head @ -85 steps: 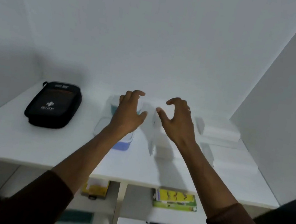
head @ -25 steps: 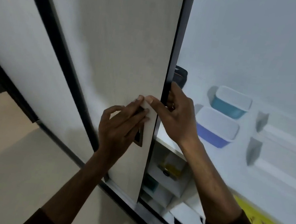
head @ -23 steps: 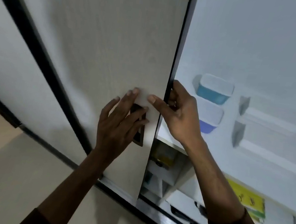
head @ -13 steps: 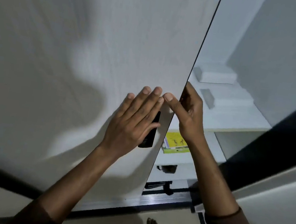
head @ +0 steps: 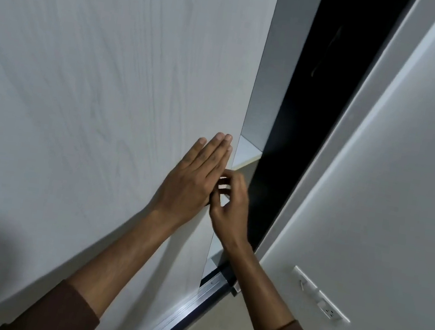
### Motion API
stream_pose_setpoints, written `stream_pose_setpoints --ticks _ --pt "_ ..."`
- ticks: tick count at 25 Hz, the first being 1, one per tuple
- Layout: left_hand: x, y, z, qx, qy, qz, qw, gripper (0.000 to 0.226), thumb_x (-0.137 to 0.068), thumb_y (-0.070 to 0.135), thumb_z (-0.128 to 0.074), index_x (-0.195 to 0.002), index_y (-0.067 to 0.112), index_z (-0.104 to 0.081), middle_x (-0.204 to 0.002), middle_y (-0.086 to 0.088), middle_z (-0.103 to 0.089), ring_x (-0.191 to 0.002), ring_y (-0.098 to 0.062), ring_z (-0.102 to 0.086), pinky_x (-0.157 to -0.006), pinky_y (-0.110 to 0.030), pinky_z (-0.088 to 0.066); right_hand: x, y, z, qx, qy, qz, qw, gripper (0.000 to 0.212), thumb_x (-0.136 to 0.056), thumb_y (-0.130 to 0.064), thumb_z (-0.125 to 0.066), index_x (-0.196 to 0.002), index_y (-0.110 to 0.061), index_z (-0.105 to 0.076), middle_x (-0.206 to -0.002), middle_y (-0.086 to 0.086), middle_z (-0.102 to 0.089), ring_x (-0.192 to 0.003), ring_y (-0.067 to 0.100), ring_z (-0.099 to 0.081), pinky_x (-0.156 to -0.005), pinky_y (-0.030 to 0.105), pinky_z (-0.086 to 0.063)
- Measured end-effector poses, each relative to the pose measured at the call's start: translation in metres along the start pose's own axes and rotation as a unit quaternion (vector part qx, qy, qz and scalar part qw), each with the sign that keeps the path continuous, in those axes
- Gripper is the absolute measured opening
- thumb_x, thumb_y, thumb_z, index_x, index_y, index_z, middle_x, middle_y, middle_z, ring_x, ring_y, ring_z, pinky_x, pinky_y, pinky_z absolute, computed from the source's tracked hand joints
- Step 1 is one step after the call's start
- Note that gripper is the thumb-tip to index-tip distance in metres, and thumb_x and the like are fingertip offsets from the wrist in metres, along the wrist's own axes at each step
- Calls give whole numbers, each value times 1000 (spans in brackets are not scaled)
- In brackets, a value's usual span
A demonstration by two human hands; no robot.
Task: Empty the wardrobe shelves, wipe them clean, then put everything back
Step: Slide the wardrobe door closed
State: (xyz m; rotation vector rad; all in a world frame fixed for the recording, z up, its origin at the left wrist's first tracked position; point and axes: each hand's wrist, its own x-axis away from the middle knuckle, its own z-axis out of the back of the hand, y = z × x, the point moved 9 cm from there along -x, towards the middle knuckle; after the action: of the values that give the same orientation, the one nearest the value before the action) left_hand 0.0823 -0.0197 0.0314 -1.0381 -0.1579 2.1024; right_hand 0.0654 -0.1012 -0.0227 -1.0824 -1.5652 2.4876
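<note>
The left hand (head: 194, 181) lies flat with fingers straight and together, its grip spread against the face of the sliding wardrobe door (head: 108, 92) near the door's right edge. The right hand (head: 230, 203) curls loosely just beside that edge, fingers bent; whether it pinches anything cannot be told. Only a narrow gap of wardrobe shows, with a sliver of white shelf (head: 246, 152). The floor track (head: 198, 303) runs below. Right, a wall socket (head: 330, 310).

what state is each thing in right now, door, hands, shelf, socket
sliding door: almost shut, narrow gap left at its right edge
left hand: open, flat against the door
right hand: fingers curled at the door's edge
shelf: only a sliver shows through the gap
wall socket: nothing plugged in
</note>
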Motion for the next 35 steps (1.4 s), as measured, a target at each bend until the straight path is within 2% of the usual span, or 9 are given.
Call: stream_pose_setpoints --ticks 4,7,9,13,17,23,28,33,35 --pt "-27 24 -22 -11 22 -57 998 52 -106 7 -18 -157 -2 -24 -165 -19 -22 -154 -31 -19 -126 -43 -18 -19 28 3 3 21 -42 999 30 -96 -10 -61 -124 -15 -54 -113 -1 -59 -98 15 -61 -81 39 -57" --pt "-41 37 -36 -15 34 -85 996 50 -105 6 -24 -154 -1 -33 -162 -18 -31 -152 -30 -26 -126 -42 -20 -36 36 12 17 61 -36 997 37 -98 -12 -61 -134 -12 -53 -123 2 -60 -109 9 -60 -92 24 -53" --pt "-48 43 -44 -21 42 -100 994 49 -104 8 -34 -153 0 -36 -160 -18 -35 -151 -30 -29 -126 -42 -18 -42 42 17 37 82 -32 995 37 -99 -13 -61 -135 -7 -53 -124 3 -60 -110 5 -59 -92 19 -51" --pt "-65 53 -57 -13 27 -113 993 53 -99 15 -58 -148 1 -45 -153 -17 -46 -146 -30 -39 -124 -42 -19 -54 68 42 102 128 -66 984 13 -96 -12 -62 -107 -10 -55 -101 -2 -55 -83 3 -55 -66 19 -48" --pt "-81 60 -66 -15 9 -110 994 59 -87 21 -76 -140 3 -58 -145 -16 -56 -139 -30 -49 -121 -41 -21 -67 81 45 114 102 -65 986 20 -97 -18 -63 -115 -14 -55 -101 -7 -60 -85 5 -59 -73 20 -53" --pt "-107 73 -81 -14 2 -108 994 63 -83 23 -81 -139 4 -59 -144 -14 -57 -138 -27 -50 -121 -39 -22 -88 94 59 145 99 -62 982 33 -96 -20 -66 -125 -14 -53 -110 -4 -60 -95 7 -59 -81 15 -51" --pt "-128 90 -102 -19 -21 -110 994 65 -85 21 -78 -143 4 -53 -149 -14 -52 -143 -27 -44 -124 -40 -20 -107 112 76 136 111 -80 981 25 -96 -16 -64 -119 -13 -55 -107 -2 -61 -93 8 -61 -82 26 -55" --pt "-132 93 -111 -7 -25 -106 994 60 -89 17 -75 -143 2 -52 -149 -16 -52 -144 -29 -43 -124 -40 -25 -108 127 74 163 105 -91 977 30 -97 -21 -65 -124 -14 -53 -111 -5 -58 -91 2 -56 -77 9 -47" --pt "-131 93 -113 -18 -32 -111 993 58 -90 16 -72 -143 1 -51 -150 -16 -50 -145 -29 -41 -126 -41 -21 -108 125 73 169 99 -95 976 29 -99 -23 -62 -124 -14 -53 -111 -5 -57 -89 1 -55 -75 10 -48"
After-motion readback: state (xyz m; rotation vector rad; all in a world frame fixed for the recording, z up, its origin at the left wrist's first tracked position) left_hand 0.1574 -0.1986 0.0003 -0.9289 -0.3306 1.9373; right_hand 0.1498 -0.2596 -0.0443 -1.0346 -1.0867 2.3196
